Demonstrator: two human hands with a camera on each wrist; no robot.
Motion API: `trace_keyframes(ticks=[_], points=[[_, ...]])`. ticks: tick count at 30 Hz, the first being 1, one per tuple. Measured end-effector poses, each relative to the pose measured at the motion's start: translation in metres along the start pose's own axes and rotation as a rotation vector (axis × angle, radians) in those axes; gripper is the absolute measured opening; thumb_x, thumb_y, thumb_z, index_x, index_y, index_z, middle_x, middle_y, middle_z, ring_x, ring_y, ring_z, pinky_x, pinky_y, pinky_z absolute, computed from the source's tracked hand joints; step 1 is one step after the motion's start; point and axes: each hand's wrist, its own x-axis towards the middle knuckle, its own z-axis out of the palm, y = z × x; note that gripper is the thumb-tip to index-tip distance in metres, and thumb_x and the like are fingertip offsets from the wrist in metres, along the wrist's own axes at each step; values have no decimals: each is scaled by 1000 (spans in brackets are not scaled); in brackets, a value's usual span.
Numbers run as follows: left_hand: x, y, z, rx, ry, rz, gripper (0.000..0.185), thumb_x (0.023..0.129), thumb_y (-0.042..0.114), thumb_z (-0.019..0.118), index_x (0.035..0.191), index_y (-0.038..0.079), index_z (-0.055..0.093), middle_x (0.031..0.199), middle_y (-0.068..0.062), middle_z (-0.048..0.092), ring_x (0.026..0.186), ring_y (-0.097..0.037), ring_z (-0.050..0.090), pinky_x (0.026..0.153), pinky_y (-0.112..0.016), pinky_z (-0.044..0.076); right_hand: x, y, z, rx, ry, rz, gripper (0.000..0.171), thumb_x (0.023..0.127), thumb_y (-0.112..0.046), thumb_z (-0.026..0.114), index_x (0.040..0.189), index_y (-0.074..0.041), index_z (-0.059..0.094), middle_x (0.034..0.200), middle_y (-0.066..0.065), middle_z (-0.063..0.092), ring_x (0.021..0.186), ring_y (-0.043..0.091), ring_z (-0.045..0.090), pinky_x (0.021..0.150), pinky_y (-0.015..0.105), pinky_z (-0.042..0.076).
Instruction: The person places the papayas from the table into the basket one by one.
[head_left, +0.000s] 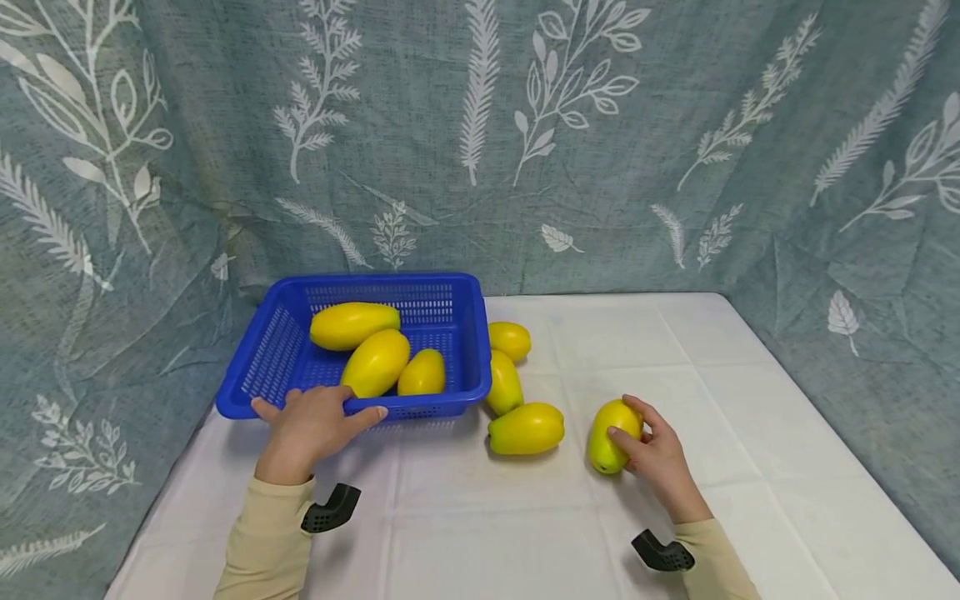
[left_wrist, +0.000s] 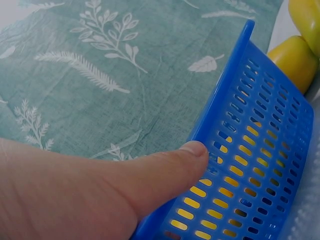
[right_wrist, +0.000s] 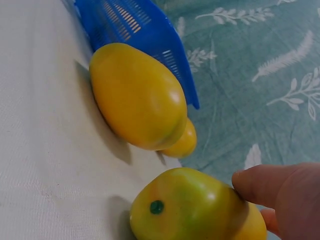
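Observation:
A blue plastic basket (head_left: pixel 480 333) with slotted walls stands at the back left of the table and holds three yellow mangoes, one of them a plump mango (head_left: pixel 375 363) in the middle. My left hand (head_left: pixel 311 427) grips its front rim; in the left wrist view the thumb (left_wrist: pixel 175 167) lies along the outside of that rim. On the right, my right hand (head_left: pixel 660 454) holds a yellow-green mango (head_left: pixel 609 442) between thumb and fingers, low over the white cloth. Its green stem end shows in the right wrist view, with the fingers at the opposite end.
Right of the basket lie three more mangoes: a far mango (head_left: pixel 512 340), a middle mango (head_left: pixel 506 383) against the basket's side, and a near mango (head_left: pixel 527 429). A white cloth (head_left: pixel 487 533) covers the table. Green leaf-patterned fabric (head_left: pixel 435 167) hangs behind and at both sides.

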Motion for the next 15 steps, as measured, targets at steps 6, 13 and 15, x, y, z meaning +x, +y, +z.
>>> trace_keyframes(ticks=[6,13,15], points=[[0,0,-1,5,4,-3,88,92,71,56,142,-2,56,142,-34,54,132,-73,32,97,-94,2,1,-1,1,-25,4,-10,65,99,-23,66,157,-15,38,153,24,41,95,21,56,67,22,53],[-1,1,-1,5,-1,-6,88,92,71,55,143,-1,56,143,-34,54,134,-73,30,98,-94,2,1,-1,0,-23,-2,-17,64,99,-21,65,156,-13,38,156,21,36,101,24,55,68,21,54],[-2,1,-1,4,-4,-6,88,92,71,55,142,-1,56,143,-34,54,134,-73,30,98,-94,2,0,-2,-1,-15,-1,-19,63,99,-19,65,156,-13,39,155,21,37,104,26,56,69,21,55]])
